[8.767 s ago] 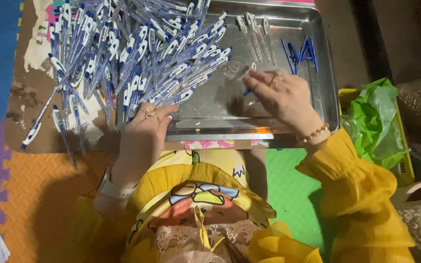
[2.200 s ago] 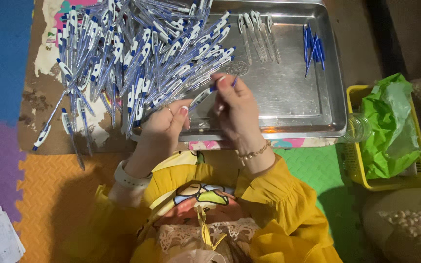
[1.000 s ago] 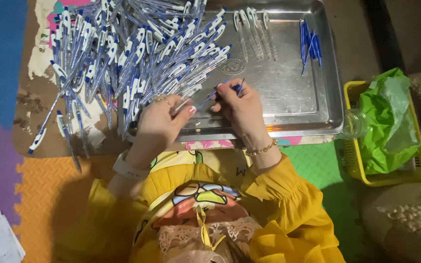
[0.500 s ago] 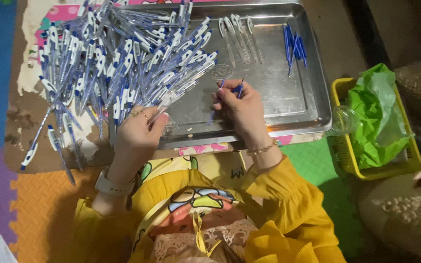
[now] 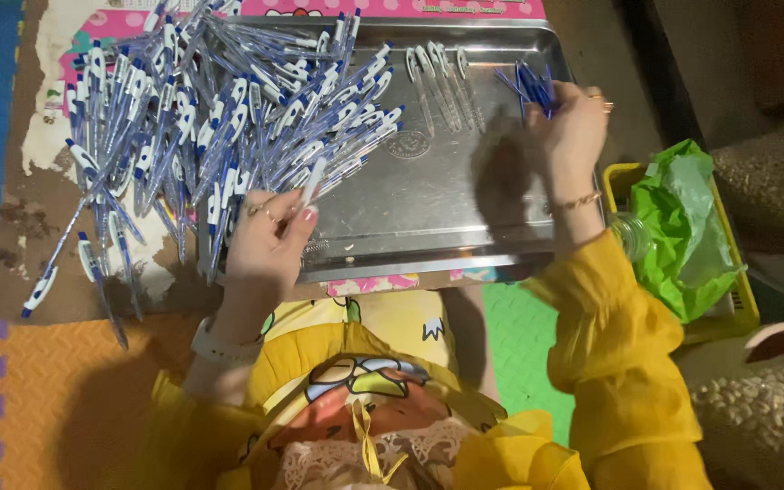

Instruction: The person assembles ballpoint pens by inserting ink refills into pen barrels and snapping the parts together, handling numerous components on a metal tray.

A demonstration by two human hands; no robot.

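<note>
Change: the right hand (image 5: 573, 127) has left its place beside the left hand (image 5: 265, 240) at the tray's near middle, where half a second ago it pinched a blue part, and now reaches the tray's far right corner.
Meaning: judged a sorting cycle; each pen gives up a blue part to the far-right group.
Right hand: fingertips on the blue parts (image 5: 528, 86); fingers curled over them. Whether it grips one or has let it go cannot be told.
Left hand: pinches one pen (image 5: 312, 183), tip pointing away from the wrist, at the pile's near edge.
Pile (image 5: 210, 118): just beyond and left of the left hand, spilling off the tray (image 5: 428, 236) onto the mat; far too many pens to count, well over fifty.
Clear barrels (image 5: 436, 77): four, in a row just left of the right hand.
Blue parts: about five; overlap prevents an exact count.
Basket (image 5: 728, 313): one, yellow, right of the right forearm, holding one green bag (image 5: 682, 218).
</note>
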